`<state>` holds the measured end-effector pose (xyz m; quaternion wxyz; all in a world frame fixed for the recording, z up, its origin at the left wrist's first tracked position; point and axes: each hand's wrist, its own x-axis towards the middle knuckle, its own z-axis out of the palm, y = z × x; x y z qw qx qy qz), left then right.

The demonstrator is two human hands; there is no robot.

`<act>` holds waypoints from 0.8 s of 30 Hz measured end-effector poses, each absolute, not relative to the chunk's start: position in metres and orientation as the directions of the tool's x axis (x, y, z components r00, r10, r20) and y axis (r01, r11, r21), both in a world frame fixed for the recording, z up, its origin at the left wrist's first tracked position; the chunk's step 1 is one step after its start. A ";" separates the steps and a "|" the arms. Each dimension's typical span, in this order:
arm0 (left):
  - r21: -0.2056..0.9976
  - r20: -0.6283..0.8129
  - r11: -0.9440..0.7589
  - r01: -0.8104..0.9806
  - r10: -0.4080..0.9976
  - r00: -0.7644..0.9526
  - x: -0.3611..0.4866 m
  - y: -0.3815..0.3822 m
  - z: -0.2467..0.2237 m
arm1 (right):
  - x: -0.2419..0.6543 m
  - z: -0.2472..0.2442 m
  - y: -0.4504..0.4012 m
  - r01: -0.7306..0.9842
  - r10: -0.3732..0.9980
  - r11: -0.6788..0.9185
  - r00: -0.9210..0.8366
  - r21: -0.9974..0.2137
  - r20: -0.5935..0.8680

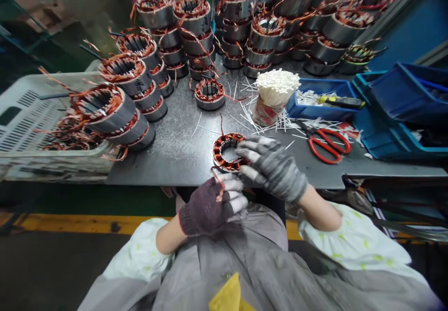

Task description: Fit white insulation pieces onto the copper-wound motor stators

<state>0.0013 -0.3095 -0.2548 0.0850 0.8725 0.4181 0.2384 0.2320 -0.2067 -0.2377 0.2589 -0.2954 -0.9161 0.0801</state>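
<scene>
A small stator (220, 154) with copper windings lies near the table's front edge. My right hand (276, 167), in a grey glove with pale fingertips, grips its right side, fingers over the rim and the thumb towards the front. Part of the ring is hidden beneath them. Just in front of the stator is my left hand (213, 203), in a dark purple glove with white fingertips. Its fingers stretch loosely to the right and hold nothing that I can see. A copper lead runs from the stator down to this hand. Another stator (210, 97) sits farther back.
Stacked stators (115, 110) line the left and back. A bundle of white sticks (271, 101) stands among loose ones. Right of it are red-handled scissors (327, 145), a blue tray (318, 108) with a yellow-black tool (341, 102), and blue bins (392, 136). A white crate (31, 129) stands left.
</scene>
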 end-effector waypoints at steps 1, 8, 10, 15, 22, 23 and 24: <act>0.320 0.356 -0.670 0.669 0.740 0.571 0.002 -0.303 -0.250 | 0.224 -0.234 -0.206 0.470 0.543 0.839 -0.757 -0.274 0.364; 0.404 0.363 -0.518 0.754 0.847 0.388 -0.024 -0.245 -0.250 | 0.200 -0.222 -0.163 0.367 0.451 0.824 -0.886 -0.430 0.108; 0.446 0.365 -0.506 0.738 0.856 0.367 -0.025 -0.244 -0.256 | 0.198 -0.223 -0.162 0.330 0.459 0.781 -0.879 -0.530 0.128; 0.390 0.405 -0.515 0.763 0.841 0.359 -0.016 -0.250 -0.257 | 0.197 -0.236 -0.192 0.180 0.409 0.830 -0.841 -0.528 0.355; 0.137 0.434 -0.488 0.862 0.812 0.390 -0.001 -0.248 -0.249 | 0.246 -0.241 -0.176 0.477 0.780 0.620 -0.291 -0.624 0.553; 0.113 0.463 -0.483 0.868 0.799 0.384 0.001 -0.246 -0.251 | 0.253 -0.241 -0.162 0.496 0.816 0.550 -0.145 -0.672 0.560; 0.097 0.492 -0.491 0.866 0.780 0.387 0.002 -0.243 -0.253 | 0.260 -0.241 -0.146 0.494 0.834 0.481 -0.005 -0.724 0.551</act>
